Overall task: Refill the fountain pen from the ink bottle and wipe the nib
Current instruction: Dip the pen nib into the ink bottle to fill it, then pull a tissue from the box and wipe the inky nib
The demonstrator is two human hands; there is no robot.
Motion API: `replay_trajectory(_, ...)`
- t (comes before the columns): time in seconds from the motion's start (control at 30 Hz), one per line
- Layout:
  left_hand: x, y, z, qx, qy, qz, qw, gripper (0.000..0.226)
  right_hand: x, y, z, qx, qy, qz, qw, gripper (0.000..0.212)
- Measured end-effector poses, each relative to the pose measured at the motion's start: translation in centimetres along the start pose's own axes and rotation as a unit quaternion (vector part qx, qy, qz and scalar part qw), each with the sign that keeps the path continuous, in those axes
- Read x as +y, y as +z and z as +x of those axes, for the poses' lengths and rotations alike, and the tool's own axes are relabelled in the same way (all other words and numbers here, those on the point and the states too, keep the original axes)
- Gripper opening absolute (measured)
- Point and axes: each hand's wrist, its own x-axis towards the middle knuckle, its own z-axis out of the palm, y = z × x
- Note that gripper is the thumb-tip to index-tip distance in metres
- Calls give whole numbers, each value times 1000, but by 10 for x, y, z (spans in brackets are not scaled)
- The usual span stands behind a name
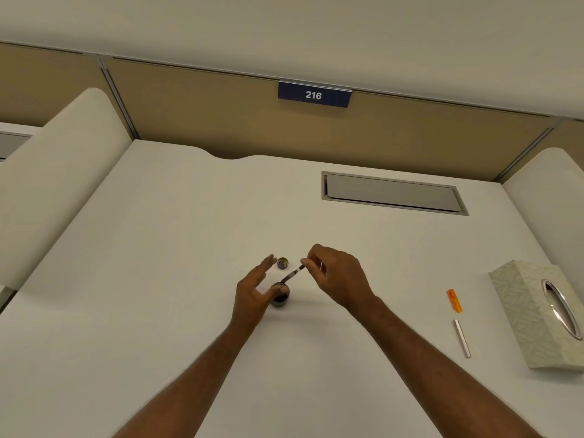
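A small dark ink bottle (280,298) stands open on the white desk (177,248). My left hand (254,290) steadies it with the thumb against its side, the other fingers spread apart. My right hand (339,278) pinches the upper end of the fountain pen section (292,273), which slants down to the left with its nib in the bottle's mouth. The bottle cap (282,263) lies upside down just behind the bottle.
At the right lie an orange pen part (454,300), a silver pen barrel (462,338) and a patterned tissue box (542,314). A recessed grey cable hatch (392,193) sits at the back right. Tan partitions with a blue "216" sign (314,95) close off the rear.
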Motion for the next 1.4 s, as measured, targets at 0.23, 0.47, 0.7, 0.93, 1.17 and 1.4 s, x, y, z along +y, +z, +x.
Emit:
replay_trajectory(0.23,30,-3,-2,59,1,-74,996,63,4,-16,-16,66,236,336,909,23)
replay_trajectory(0.47,69,27,3,59,-38,-104,992,45,15,-52,-32,112,367,537,751,25)
replay_trajectory(0.7,118,101,-1,-21,-70,-162,984,30,32,-86,-63,116,465,647,593,24)
replay_trajectory(0.93,151,167,-7,-74,-64,-177,979,17,58,-102,-97,89,493,689,525,23)
replay_trajectory(1.17,159,204,-15,-61,-66,-156,984,21,79,-111,-115,66,494,700,512,25)
replay_trajectory(1.4,163,222,-15,-48,-65,-121,989,17,98,-110,-127,34,470,656,589,34)
